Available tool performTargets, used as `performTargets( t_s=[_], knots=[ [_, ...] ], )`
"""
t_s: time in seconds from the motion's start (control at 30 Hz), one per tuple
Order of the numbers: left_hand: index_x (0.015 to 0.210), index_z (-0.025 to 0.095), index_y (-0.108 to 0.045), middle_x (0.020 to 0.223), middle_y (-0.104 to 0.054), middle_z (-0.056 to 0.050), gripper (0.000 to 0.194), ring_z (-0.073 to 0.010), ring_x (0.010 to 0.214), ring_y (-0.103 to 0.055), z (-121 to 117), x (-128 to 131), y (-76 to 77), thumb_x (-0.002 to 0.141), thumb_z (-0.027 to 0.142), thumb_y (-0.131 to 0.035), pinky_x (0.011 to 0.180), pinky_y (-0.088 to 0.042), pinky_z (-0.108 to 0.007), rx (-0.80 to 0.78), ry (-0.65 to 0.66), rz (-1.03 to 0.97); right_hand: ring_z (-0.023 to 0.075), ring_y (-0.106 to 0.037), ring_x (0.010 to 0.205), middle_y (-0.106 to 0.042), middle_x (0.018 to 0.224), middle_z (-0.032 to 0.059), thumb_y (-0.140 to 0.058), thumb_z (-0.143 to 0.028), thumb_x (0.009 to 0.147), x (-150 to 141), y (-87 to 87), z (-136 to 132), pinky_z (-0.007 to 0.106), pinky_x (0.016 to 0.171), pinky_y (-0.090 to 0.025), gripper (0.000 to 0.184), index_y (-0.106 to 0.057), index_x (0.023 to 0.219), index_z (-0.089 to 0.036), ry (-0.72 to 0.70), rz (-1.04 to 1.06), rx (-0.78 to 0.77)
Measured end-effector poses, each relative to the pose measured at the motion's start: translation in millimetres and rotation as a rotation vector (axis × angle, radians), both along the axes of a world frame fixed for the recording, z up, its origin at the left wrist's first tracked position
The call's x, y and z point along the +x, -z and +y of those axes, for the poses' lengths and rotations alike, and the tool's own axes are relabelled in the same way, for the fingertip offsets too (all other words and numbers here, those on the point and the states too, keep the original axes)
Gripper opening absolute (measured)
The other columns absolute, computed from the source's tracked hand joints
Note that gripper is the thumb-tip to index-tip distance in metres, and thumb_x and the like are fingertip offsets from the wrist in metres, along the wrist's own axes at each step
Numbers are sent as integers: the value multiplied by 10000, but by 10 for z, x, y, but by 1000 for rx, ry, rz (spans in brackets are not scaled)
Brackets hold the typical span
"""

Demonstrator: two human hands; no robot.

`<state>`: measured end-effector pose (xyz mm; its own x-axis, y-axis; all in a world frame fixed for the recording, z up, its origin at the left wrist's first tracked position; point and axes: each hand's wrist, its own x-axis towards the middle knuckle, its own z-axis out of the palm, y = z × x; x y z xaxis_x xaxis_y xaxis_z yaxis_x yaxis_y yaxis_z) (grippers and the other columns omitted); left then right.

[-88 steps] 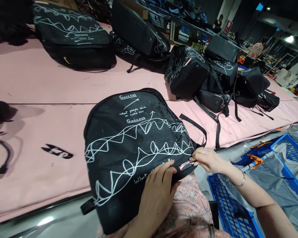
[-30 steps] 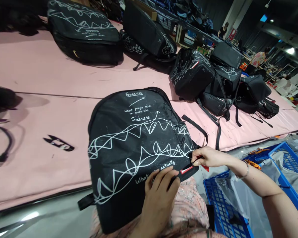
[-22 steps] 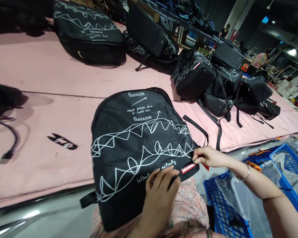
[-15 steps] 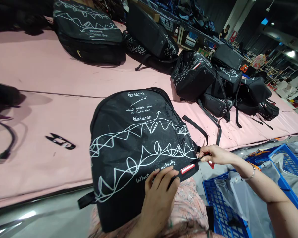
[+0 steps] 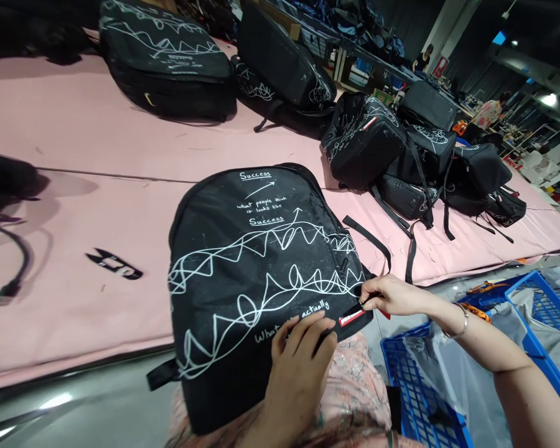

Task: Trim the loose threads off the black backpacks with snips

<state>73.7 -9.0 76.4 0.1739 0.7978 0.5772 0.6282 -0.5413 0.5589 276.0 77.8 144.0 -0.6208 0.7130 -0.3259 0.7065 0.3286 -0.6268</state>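
Note:
A black backpack [image 5: 261, 249] with white scribbled lines and lettering lies front side up before me, partly over my lap. My left hand [image 5: 303, 354] rests on its lower front, fingers bent a little and apart, covering some lettering. By the red-and-white label [image 5: 351, 318] at the lower right corner, my right hand [image 5: 387, 295] pinches a slim dark pointed tool [image 5: 354, 310]. Its tip is close to the label's upper edge; I cannot tell whether it touches. Something red shows below that hand, mostly hidden. Black thread snips [image 5: 114, 264] lie on the pink table, left of the backpack.
Similar black backpacks [image 5: 168, 68] stand across the far side of the pink table [image 5: 65, 124], several heaped at the right [image 5: 368, 146]. A dark cable [image 5: 21, 261] lies at the left. Blue crates [image 5: 429, 386] with clear plastic stand on the floor at right.
My right hand has moved left with the pointed tool, from the backpack's edge to just above the label. The left hand and the backpack have stayed almost still.

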Motion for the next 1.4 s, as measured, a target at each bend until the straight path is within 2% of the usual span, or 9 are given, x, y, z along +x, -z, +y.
performTargets(
  t_s=[0.23,0.47,0.8,1.13,1.27,1.4],
  knots=[
    [808,201,-576,916,-637,11,155,-185,1012,-511,-5,-5,10,832,138,-437,954,-254,-397,-1,2,7,81,-496,628,-571,678,-4,-570,-148,785,-7,38,-13,164,577,-352,48,-588,755,-115,26,22,20],
    [809,201,-576,920,-634,4,154,-183,1021,-505,-13,-5,13,832,134,-440,950,-257,-400,-1,2,5,70,-489,595,-558,657,-14,-555,-139,781,10,-17,31,154,553,-364,29,-572,779,-115,31,-4,-109],
    [818,192,-576,931,-635,-4,128,-191,1027,-508,-24,-12,-8,815,120,-470,943,-266,-405,9,0,-30,90,-520,656,-590,729,7,-552,-168,796,-50,-2,45,168,599,-387,64,-589,806,-116,-14,-7,-103],
    [820,195,-585,929,-637,-2,134,-189,1022,-509,-29,-10,5,815,123,-473,949,-264,-407,9,-6,-34,85,-500,611,-576,679,-9,-579,-165,781,-125,-27,24,169,568,-350,34,-581,781,-132,-54,-76,0],
    [824,192,-585,938,-635,-8,144,-188,1023,-508,-33,-17,2,807,102,-474,949,-264,-404,7,-6,-33,97,-511,647,-584,705,3,-568,-154,790,-127,-23,-17,179,591,-354,35,-575,765,-131,-58,-28,59],
    [843,191,-581,940,-630,-9,132,-182,1030,-505,-39,-34,-15,809,108,-484,947,-282,-397,-7,3,-11,111,-529,688,-583,738,14,-527,-170,821,-116,-20,-54,191,623,-375,53,-565,804,-138,-3,27,81]
  ],
)
